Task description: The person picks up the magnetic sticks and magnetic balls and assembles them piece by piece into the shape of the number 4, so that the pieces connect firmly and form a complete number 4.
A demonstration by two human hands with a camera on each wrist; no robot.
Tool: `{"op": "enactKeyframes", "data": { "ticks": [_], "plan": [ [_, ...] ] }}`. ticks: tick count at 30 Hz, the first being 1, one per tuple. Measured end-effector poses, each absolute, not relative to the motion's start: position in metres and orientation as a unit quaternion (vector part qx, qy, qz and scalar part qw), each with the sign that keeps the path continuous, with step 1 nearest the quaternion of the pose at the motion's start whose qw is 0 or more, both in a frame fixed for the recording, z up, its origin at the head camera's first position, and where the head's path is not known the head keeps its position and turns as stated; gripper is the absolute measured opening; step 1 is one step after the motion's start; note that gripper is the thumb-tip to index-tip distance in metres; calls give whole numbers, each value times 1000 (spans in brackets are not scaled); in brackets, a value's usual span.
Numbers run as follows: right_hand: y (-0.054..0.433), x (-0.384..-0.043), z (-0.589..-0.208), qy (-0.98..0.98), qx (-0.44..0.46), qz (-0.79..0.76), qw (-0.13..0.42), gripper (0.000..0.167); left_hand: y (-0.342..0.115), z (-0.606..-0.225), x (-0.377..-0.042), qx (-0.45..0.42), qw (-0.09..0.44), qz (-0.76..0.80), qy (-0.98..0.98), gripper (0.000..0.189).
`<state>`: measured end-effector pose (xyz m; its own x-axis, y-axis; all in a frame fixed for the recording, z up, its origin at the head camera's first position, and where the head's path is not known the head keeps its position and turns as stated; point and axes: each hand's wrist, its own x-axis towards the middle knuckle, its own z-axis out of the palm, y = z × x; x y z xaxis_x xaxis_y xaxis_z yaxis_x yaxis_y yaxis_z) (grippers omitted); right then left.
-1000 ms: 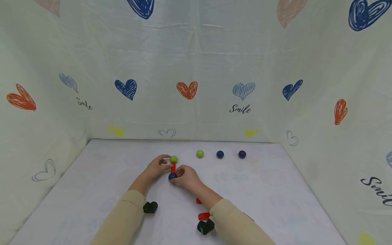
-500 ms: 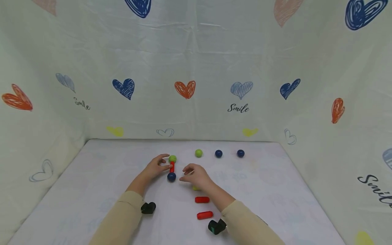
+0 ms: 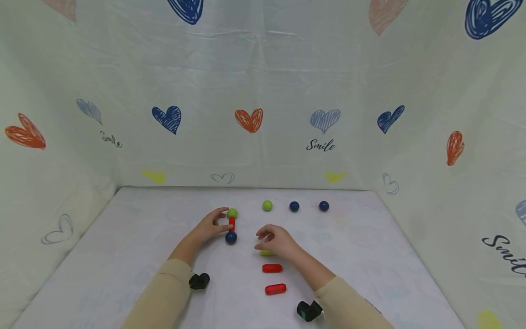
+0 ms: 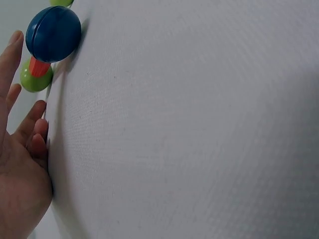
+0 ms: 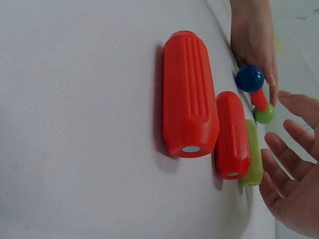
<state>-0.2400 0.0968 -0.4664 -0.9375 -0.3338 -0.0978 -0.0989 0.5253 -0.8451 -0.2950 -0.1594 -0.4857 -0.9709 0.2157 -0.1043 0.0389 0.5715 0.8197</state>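
A red magnetic stick joins a green ball at its far end to a blue ball at its near end, lying on the white table. My left hand rests beside this piece with fingers loose; in the head view the thumb lies against or just over the red stick. In the left wrist view the thumb points up near the blue ball, wrapped round nothing. My right hand hovers above a yellow-green stick, fingers spread and holding nothing, and partly covers it.
Two loose red sticks lie nearer the person; one shows a silvery disc in its end. Along the back stand a green ball and two blue balls. A heart-printed curtain hangs behind the table.
My right hand has let go of the blue ball and moved right, to above the yellow-green stick. The blue ball stays on the red stick's end. My left hand has barely moved.
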Motion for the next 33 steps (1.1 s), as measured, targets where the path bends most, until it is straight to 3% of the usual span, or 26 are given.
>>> {"op": "enactKeyframes", "data": {
  "ticks": [21, 33],
  "plan": [
    [134, -233, -480, 885, -132, -438, 90, 30, -161, -489, -294, 70, 107, 451, 883, 84],
    [134, -236, -481, 889, -148, -417, 119, 23, -159, -488, -291, 65, 110, 429, 894, 85]
  ]
}}
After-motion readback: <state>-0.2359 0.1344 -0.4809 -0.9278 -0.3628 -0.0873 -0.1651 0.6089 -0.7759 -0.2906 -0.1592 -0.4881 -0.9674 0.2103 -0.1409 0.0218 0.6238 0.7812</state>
